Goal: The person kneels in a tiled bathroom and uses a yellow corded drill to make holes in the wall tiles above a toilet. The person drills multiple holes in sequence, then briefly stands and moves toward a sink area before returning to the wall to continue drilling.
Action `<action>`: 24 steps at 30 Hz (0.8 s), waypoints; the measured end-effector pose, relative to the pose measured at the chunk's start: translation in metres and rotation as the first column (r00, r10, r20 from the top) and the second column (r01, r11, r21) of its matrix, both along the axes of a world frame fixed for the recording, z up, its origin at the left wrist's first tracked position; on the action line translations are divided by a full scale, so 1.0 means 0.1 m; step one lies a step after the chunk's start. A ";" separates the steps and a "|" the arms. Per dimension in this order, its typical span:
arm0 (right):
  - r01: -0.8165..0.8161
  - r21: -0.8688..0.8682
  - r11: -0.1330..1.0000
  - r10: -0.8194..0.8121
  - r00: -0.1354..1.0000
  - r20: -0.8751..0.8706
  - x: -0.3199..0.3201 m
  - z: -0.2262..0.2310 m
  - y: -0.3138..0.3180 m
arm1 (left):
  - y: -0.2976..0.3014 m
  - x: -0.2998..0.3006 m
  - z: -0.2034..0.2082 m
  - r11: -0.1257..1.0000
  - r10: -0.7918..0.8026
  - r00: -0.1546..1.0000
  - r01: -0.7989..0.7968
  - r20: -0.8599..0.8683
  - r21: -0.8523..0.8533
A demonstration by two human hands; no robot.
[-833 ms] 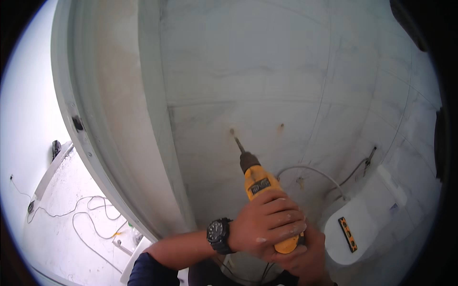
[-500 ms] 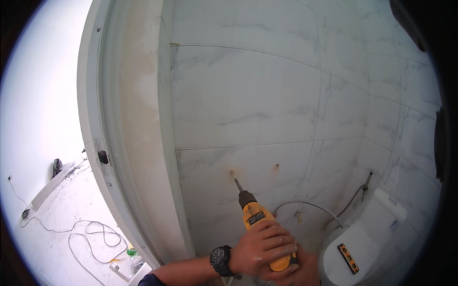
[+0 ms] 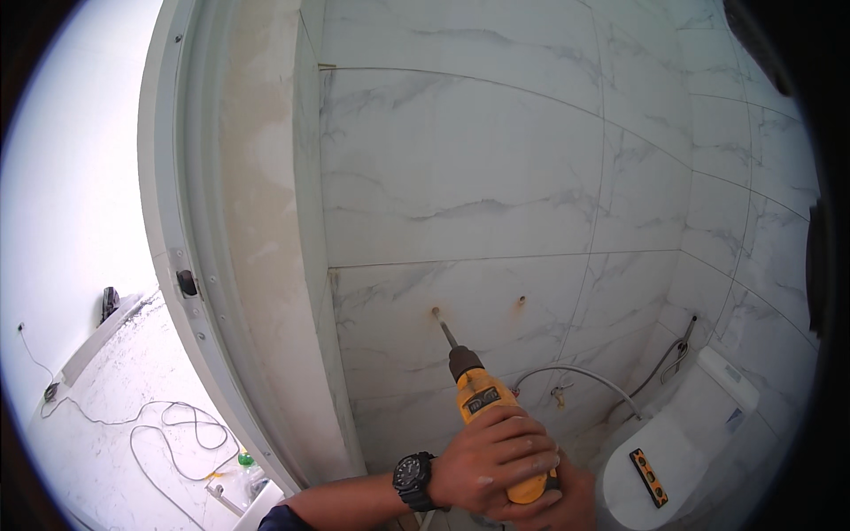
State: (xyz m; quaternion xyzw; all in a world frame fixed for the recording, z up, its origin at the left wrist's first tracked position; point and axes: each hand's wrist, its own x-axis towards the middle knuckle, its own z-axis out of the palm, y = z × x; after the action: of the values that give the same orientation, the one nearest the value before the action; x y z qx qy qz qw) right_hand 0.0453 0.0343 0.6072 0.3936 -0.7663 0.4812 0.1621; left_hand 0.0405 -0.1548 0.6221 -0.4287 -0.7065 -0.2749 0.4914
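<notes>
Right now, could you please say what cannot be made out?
All in the head view:
Power drill: handle hidden by the left hand and right hand.
Right hand: fingers mostly covered by the left hand.
Wristwatch: dial markings too small.
Drill bit: too small to tell if inside the wall hole.

- the place was a bathroom, apparently under building or repair work
- a white toilet stood on the near right, with a grey hose and a small brass-coloured tap beside it
- marble-patterned tiles covered the far and right walls
- a yellow drill pointed at one of two brown-stained wall holes
- on the left, beyond a door frame, a loose cable trailed over a dirty white floor
</notes>
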 end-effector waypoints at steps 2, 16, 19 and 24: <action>-0.022 -0.014 1.000 0.022 0.999 0.041 0.00 0.02 0.00 | 0.00 0.00 0.00 1.000 -0.009 1.000 0.009 -0.014 0.014; -0.039 -0.067 0.997 0.044 0.995 0.086 -0.02 -0.07 -0.01 | 0.01 -0.01 -0.04 1.000 -0.001 1.000 0.001 -0.005 -0.002; -0.045 -0.046 0.998 0.047 0.998 0.037 -0.03 -0.05 -0.01 | 0.02 -0.01 -0.04 1.000 0.008 1.000 -0.008 0.002 0.001; 0.014 -0.038 0.999 -0.006 0.978 0.209 -0.01 -0.05 -0.05 | -0.01 0.00 -0.04 1.000 0.013 1.000 -0.013 0.022 -0.014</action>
State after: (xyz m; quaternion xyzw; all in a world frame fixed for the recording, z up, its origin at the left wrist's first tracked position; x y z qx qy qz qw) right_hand 0.0443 0.0289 0.6018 0.3339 -0.7714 0.5341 0.0908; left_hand 0.0404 -0.1556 0.6179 -0.4245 -0.7167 -0.2713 0.4823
